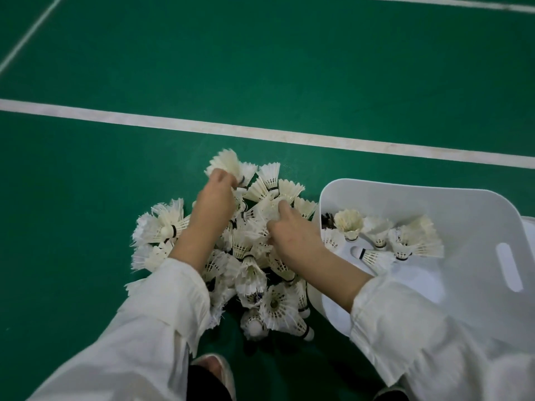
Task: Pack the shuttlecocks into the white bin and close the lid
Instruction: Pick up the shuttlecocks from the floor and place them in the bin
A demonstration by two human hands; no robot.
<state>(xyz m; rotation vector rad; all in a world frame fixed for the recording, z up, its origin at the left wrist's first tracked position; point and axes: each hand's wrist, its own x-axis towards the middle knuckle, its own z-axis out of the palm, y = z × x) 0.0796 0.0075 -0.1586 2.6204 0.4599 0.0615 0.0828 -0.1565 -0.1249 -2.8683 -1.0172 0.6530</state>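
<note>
Shuttlecocks [251, 274] lie by the white bin [477, 204] (part filled); left hand [215, 196] pinches one, right hand [291, 231] grips another.

Heap of white feather shuttlecocks [254, 273] on green court floor [86, 169], just left of white plastic bin [405, 195]; more inside bin. Left hand [217, 195] at heap's far edge, right hand [289, 230] mid-heap. White painted line [260, 134] behind all.

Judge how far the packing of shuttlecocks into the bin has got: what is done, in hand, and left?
Done: several white feather shuttlecocks already lie in the open white plastic bin. In hand: the left hand and right hand each grip shuttlecocks from the heap on the green court floor. Left: most of that heap, then closing the lid.
</note>
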